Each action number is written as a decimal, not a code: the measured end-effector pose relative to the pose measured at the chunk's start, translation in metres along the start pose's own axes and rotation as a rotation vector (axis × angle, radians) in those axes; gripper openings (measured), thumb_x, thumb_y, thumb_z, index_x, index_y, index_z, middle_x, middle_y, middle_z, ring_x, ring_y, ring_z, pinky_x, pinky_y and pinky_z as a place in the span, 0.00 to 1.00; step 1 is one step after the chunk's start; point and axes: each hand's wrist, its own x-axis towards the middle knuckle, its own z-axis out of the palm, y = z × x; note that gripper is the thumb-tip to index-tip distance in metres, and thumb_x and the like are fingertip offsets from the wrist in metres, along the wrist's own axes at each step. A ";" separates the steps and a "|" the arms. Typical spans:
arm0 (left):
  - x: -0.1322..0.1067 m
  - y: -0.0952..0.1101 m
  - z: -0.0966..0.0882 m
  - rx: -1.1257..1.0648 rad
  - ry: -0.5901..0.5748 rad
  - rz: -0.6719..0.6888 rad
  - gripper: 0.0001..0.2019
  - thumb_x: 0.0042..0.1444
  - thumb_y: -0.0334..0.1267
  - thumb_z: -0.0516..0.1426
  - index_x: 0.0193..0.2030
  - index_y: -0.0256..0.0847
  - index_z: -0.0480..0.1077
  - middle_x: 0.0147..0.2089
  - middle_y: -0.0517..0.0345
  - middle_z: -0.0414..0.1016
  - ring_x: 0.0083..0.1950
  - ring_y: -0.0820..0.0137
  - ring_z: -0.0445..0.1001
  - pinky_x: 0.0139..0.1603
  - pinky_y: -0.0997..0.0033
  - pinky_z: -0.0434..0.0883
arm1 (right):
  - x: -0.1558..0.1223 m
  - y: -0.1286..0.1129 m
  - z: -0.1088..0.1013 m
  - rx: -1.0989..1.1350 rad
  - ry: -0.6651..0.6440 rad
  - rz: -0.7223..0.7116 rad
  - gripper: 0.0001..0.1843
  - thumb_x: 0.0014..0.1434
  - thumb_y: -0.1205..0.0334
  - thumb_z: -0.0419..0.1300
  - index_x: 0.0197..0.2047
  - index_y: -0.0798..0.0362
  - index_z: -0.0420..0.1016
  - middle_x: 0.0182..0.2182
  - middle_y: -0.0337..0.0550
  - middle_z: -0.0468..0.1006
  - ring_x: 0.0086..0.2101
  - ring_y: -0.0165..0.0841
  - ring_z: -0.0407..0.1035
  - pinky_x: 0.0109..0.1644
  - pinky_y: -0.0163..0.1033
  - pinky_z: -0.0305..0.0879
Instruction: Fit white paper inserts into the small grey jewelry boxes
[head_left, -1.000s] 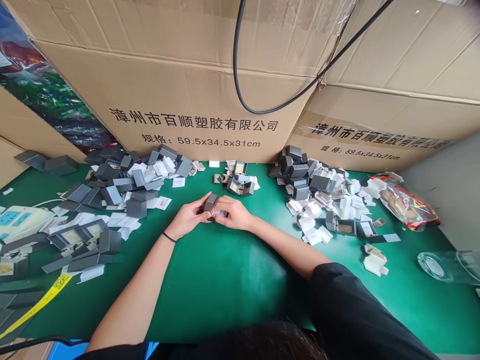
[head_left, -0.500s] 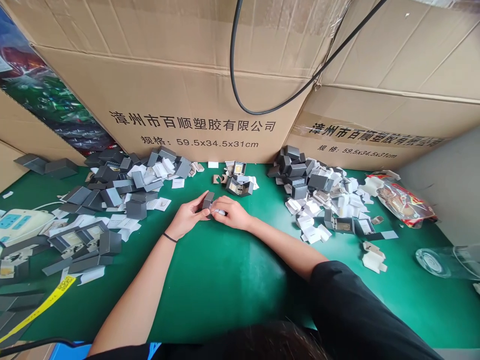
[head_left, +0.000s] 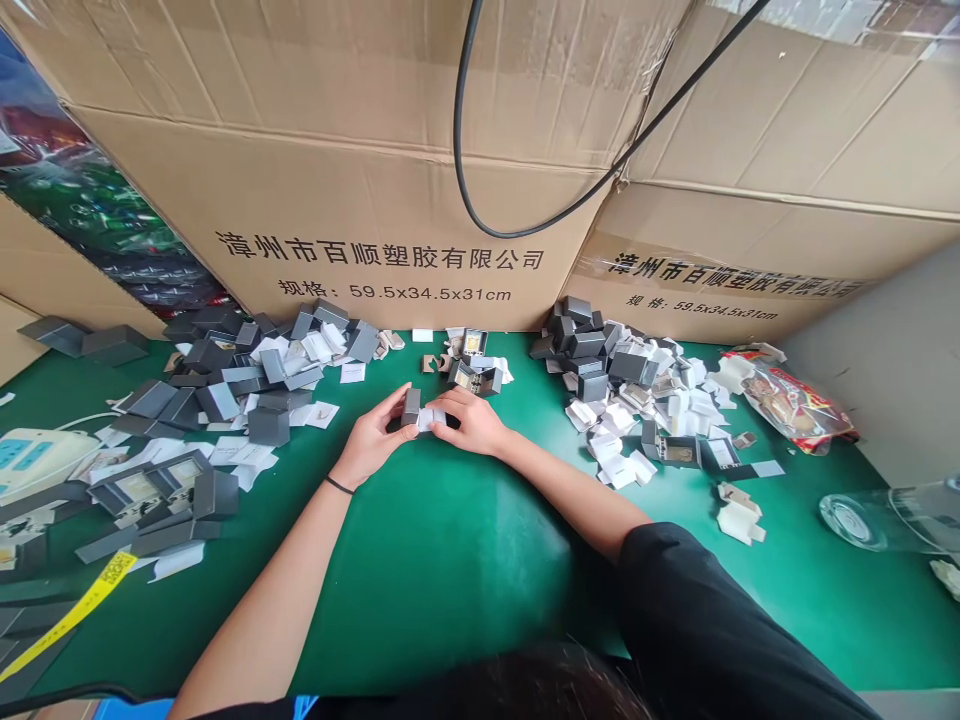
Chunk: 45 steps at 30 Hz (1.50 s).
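Note:
My left hand is closed round a small dark grey box, held just above the green tabletop. Beside it, my right hand pinches a small white paper piece against the box's right side. The fingers hide part of both the box and the paper. Just beyond my right hand lie opened grey boxes with pale inserts and light card scraps.
Grey boxes and white papers pile up at left and right. A white power strip and yellow tape lie left. At right are a snack bag and clear cup. Large cartons stand behind; a black cable hangs down.
Between my hands, the white paper now shows more fully beside the grey box. My right fingers have shifted slightly, and the camera view has moved a little.

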 end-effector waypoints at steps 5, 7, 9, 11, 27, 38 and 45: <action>0.000 -0.004 -0.002 0.022 -0.020 0.036 0.40 0.49 0.47 0.61 0.67 0.38 0.51 0.63 0.44 0.61 0.63 0.55 0.62 0.59 0.58 0.66 | 0.003 0.001 0.003 0.037 0.014 -0.006 0.17 0.56 0.57 0.59 0.47 0.55 0.72 0.41 0.47 0.75 0.43 0.37 0.66 0.50 0.43 0.65; 0.000 -0.006 -0.004 0.059 -0.032 0.060 0.39 0.52 0.47 0.59 0.68 0.40 0.49 0.65 0.45 0.59 0.63 0.56 0.61 0.60 0.59 0.64 | 0.004 -0.002 0.003 0.033 0.018 0.028 0.17 0.55 0.59 0.60 0.47 0.55 0.72 0.41 0.47 0.75 0.42 0.37 0.65 0.50 0.44 0.65; 0.000 -0.009 -0.004 0.132 -0.008 0.101 0.38 0.54 0.46 0.58 0.68 0.42 0.47 0.66 0.46 0.56 0.64 0.57 0.60 0.61 0.60 0.63 | 0.007 -0.005 0.004 0.015 0.023 0.058 0.17 0.54 0.62 0.60 0.48 0.55 0.73 0.42 0.47 0.74 0.43 0.37 0.65 0.51 0.44 0.64; -0.001 -0.010 -0.002 0.226 0.044 0.141 0.36 0.56 0.46 0.56 0.68 0.43 0.48 0.66 0.47 0.55 0.64 0.58 0.60 0.60 0.62 0.65 | 0.010 -0.006 0.006 0.004 0.028 0.073 0.17 0.54 0.65 0.59 0.48 0.55 0.73 0.44 0.48 0.74 0.44 0.38 0.64 0.53 0.45 0.63; -0.015 0.041 0.060 0.863 0.087 0.991 0.33 0.58 0.29 0.52 0.68 0.52 0.45 0.59 0.45 0.61 0.60 0.55 0.61 0.59 0.40 0.60 | -0.023 -0.038 -0.031 0.658 0.256 0.212 0.10 0.53 0.55 0.63 0.31 0.54 0.77 0.45 0.48 0.74 0.47 0.37 0.69 0.52 0.43 0.67; 0.008 0.095 0.144 0.728 0.087 1.237 0.23 0.59 0.34 0.49 0.62 0.49 0.56 0.57 0.46 0.59 0.58 0.56 0.62 0.60 0.41 0.57 | -0.061 -0.030 -0.105 0.990 0.317 0.324 0.16 0.48 0.55 0.66 0.38 0.54 0.74 0.44 0.45 0.74 0.43 0.36 0.70 0.44 0.39 0.70; 0.049 0.111 0.203 0.997 -0.072 0.939 0.17 0.62 0.36 0.45 0.56 0.37 0.61 0.54 0.40 0.61 0.54 0.56 0.64 0.50 0.55 0.66 | -0.091 0.010 -0.125 0.985 0.708 0.571 0.10 0.44 0.58 0.62 0.28 0.51 0.66 0.27 0.39 0.72 0.32 0.33 0.68 0.35 0.39 0.69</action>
